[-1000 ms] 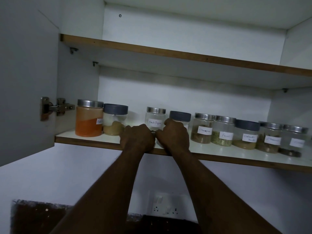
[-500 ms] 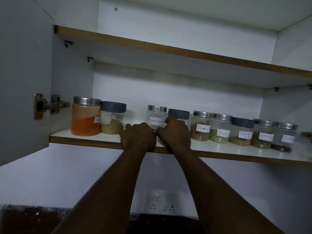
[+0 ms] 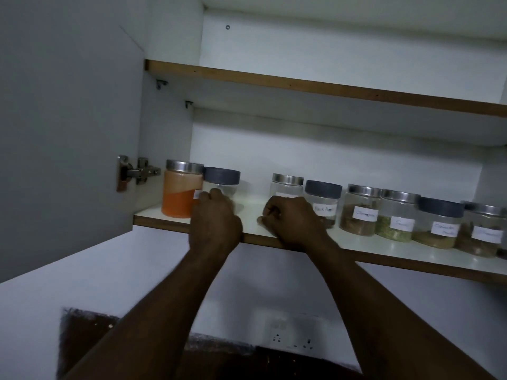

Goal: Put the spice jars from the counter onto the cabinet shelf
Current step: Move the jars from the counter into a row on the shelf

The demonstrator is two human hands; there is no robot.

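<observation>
A row of labelled spice jars stands on the lower cabinet shelf (image 3: 255,224). My left hand (image 3: 216,223) is curled round the lower part of a clear jar with a grey lid (image 3: 222,178), right beside a tall jar of orange powder (image 3: 179,197). My right hand (image 3: 292,222) is a loose fist on the shelf. It sits in front of a silver-lid jar (image 3: 286,183) and against a grey-lid jar (image 3: 323,197) with a handwritten label. I see nothing held in it. A gap of bare shelf lies between the two hands.
Further right stand several more jars, among them a brown spice jar (image 3: 360,212) and a green spice jar (image 3: 396,219). The upper shelf (image 3: 301,85) holds nothing visible. The open cabinet door (image 3: 68,133) hangs at the left. A wall socket (image 3: 290,335) is below.
My hands were together in front of the silver-lid jar. My left hand has moved left onto the grey-lid jar next to the orange jar. The view has shifted.
</observation>
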